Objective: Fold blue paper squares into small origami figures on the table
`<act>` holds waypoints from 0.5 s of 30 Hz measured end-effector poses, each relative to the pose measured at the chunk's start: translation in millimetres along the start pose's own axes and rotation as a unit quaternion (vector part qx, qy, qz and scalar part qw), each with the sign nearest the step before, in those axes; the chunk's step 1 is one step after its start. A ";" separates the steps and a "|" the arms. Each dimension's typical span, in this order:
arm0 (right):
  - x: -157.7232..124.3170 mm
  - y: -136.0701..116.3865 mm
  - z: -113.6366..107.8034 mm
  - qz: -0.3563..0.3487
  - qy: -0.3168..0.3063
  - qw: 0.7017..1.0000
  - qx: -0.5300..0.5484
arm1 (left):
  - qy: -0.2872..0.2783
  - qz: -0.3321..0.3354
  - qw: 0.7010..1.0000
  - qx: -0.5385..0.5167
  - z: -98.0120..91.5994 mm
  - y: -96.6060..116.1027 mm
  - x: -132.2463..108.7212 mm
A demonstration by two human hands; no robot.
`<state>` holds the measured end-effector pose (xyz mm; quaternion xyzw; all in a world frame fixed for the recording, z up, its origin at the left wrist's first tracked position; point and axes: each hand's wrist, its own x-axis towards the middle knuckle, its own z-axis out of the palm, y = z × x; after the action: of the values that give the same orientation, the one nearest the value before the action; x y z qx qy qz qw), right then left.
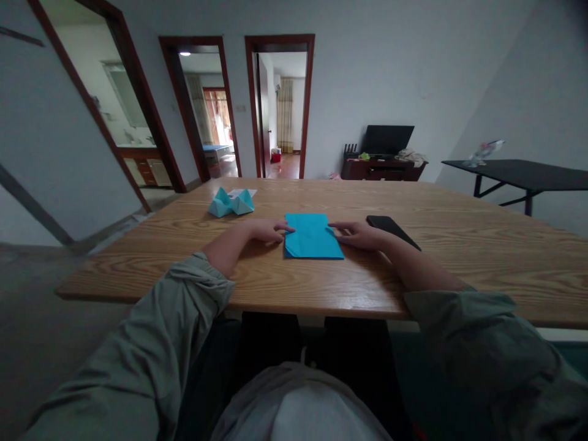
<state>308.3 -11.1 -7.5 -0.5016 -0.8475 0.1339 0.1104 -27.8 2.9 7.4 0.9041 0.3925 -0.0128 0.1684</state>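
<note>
A bright blue sheet of paper (313, 237) lies flat on the wooden table in front of me, its near left corner slightly lifted or folded. My left hand (269, 231) rests at the paper's left edge, index finger stretched onto it and the other fingers loosely bent. At the right edge, my right hand (358, 235) touches the paper with extended fingertips. Neither hand grips anything. A folded light-blue paper piece (231, 203) with pointed peaks stands beyond my left hand.
A black phone (392, 231) lies just right of my right hand. Some printed paper (242, 193) is behind the folded piece. The wooden table (285, 285) has its near edge close to my body. A black table (523, 174) stands at the far right.
</note>
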 end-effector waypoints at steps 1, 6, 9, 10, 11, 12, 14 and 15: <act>-2.1 -2.8 -1.2 -0.001 -0.006 1.000 0.001 | -0.001 0.003 1.000 -0.002 0.2 -1.0 0.4; -3.1 -8.8 0.6 -0.035 0.001 0.999 0.023 | 0.011 0.014 0.999 -0.027 0.5 -4.2 -0.1; 2.6 -8.7 7.6 -0.045 0.069 0.997 0.011 | 0.020 0.019 0.998 -0.059 0.9 -5.7 -0.4; 4.9 -9.2 10.1 -0.052 0.098 0.994 0.005 | 0.024 0.016 0.997 -0.073 1.2 -6.4 -0.6; 7.0 -10.3 12.1 -0.062 0.123 0.991 0.006 | 0.031 0.011 0.996 -0.086 1.6 -7.2 -1.0; 8.7 -12.0 13.6 -0.073 0.144 0.987 0.016 | 0.043 0.006 0.994 -0.098 2.0 -7.8 -1.5; 10.5 -17.8 13.9 -0.085 0.177 0.978 0.063 | 0.075 0.002 0.989 -0.125 2.5 -7.3 -2.9; 10.5 -21.6 12.5 -0.081 0.196 0.972 0.098 | 0.102 0.004 0.985 -0.142 2.6 -5.8 -3.5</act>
<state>281.6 -13.2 -11.4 -0.4346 -0.8299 0.1055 0.3336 -34.1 3.2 3.8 0.8692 0.4020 0.1361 0.2538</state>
